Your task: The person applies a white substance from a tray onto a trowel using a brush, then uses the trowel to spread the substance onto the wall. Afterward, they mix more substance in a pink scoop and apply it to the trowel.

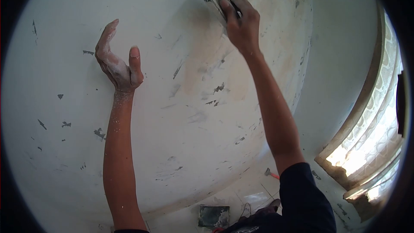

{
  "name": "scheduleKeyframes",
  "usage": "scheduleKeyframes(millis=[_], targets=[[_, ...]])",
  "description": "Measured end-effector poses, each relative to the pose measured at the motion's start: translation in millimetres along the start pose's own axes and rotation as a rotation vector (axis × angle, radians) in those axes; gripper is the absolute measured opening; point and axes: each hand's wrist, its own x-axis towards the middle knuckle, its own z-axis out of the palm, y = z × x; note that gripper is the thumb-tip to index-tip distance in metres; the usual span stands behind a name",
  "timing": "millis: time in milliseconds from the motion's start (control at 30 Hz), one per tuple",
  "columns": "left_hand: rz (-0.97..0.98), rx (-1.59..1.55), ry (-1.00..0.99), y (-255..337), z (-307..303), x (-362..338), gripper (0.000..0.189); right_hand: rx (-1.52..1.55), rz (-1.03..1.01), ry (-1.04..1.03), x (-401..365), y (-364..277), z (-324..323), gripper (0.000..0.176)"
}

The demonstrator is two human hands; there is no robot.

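Note:
My right hand (243, 19) is wrapped round a sanding block (214, 1), whose face lies against the upper part of a pale wall (159, 103). Dusted with white powder, my left hand (117, 62) is raised in front of the wall at the left, its thumb apart from the curved fingers and nothing in it. Dark chips and scrapes mark the wall around both hands, and a brownish patch shows below the block.
On the floor at the bottom lies a dark square board (214, 216) with whitish smears. A tool with a red handle (273, 174) lies right of it. A patterned curtain (366, 146) hangs by a bright window at the right.

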Motion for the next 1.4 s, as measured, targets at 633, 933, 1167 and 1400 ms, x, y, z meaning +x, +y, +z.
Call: scheduleKeyframes(millis=[633, 933, 1167, 1400], targets=[[-0.007, 0.102, -0.138, 4.9, -5.8, -0.8, 0.051, -0.067, -0.067, 0.023, -56.5, -28.0, 1.2, 0.023], [0.033, 0.005, -0.024, -1.5, 2.7, -1.4, 0.05, -0.161, -0.214, 0.077, -117.4, -44.6, 57.8, 0.027], [0.021, -0.006, 0.009, -1.5, 0.2, 0.0, 0.047, 0.004, -0.109, -0.069, -102.5, -42.3, 9.7, 0.024], [-0.005, 0.077, -0.107, 6.9, -4.2, 2.0, 0.048, -0.116, 0.071, 0.166, -41.7, -10.0, 40.7, 0.022]])
